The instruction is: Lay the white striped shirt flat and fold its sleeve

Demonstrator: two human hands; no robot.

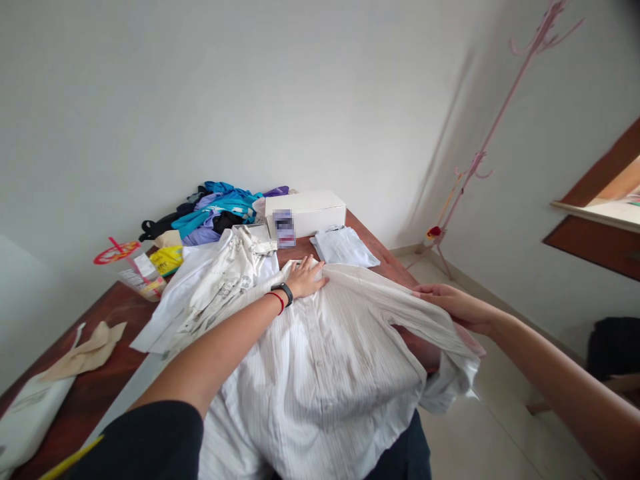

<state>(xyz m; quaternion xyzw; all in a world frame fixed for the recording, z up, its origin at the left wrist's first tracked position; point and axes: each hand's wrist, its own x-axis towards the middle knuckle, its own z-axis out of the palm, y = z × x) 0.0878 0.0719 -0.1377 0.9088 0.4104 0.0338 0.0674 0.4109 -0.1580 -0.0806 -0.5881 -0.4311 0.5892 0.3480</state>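
Observation:
A white button-up shirt (320, 360) with thin stripes lies front side up, its lower part hanging over the table's near edge. My left hand (304, 277) rests flat near the collar, fingers spread on the cloth. Out to the right, my right hand (457, 308) grips the shirt's sleeve along its upper edge, thumb and fingers closed on the fabric. The cuff end droops beyond the table's side. Left of the shirt lie a patterned white garment (227, 273) and a plain white cloth (157, 323), partly covered.
On the wooden table (107, 310) are a heap of coloured clothes (220, 210), a white box (313, 208), a folded light garment (345, 247), a plastic cup (143, 275) and a yellow packet (167, 260). A pink coat stand (500, 120) stands in the right corner.

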